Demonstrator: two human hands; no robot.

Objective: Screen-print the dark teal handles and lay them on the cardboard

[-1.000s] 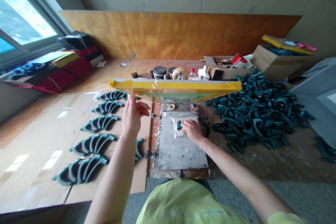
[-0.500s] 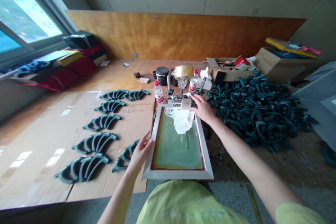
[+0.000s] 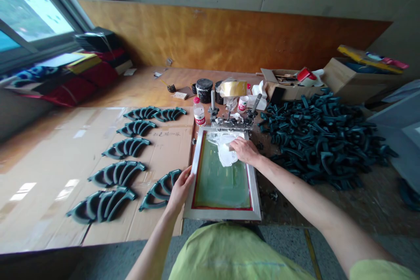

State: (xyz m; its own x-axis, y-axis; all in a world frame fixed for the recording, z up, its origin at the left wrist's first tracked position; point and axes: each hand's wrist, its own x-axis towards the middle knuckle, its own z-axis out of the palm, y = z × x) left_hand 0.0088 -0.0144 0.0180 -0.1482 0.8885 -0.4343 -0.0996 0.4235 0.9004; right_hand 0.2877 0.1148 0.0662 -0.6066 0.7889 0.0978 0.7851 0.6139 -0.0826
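In front of me lies a silk-screen printing frame [image 3: 223, 215] with a metal rim and green mesh, its far end at a clamp [image 3: 231, 125]. White ink [image 3: 226, 160] is pooled on the far half of the mesh. My right hand [image 3: 245, 151] is closed on a small pale squeegee [image 3: 229, 146], which touches the ink; its grip end is covered by the fingers. At the frame's left edge my left hand [image 3: 181, 187] grips the rim. Beside that hand, a fanned group of dark green curved parts [image 3: 159, 190] rests on cardboard [image 3: 164, 227].
More rows of the curved parts [image 3: 101, 205] spread over the cardboard to the left. A big heap of loose dark green parts [image 3: 324, 140] fills the right side. Behind the clamp stand a red-capped bottle [image 3: 199, 113], a black tub [image 3: 204, 91] and an open carton [image 3: 292, 92].
My right hand has come nearer from the clamp to the ink, taking the squeegee with it. The near end of the frame has shifted slightly; my left hand stays at its left edge.
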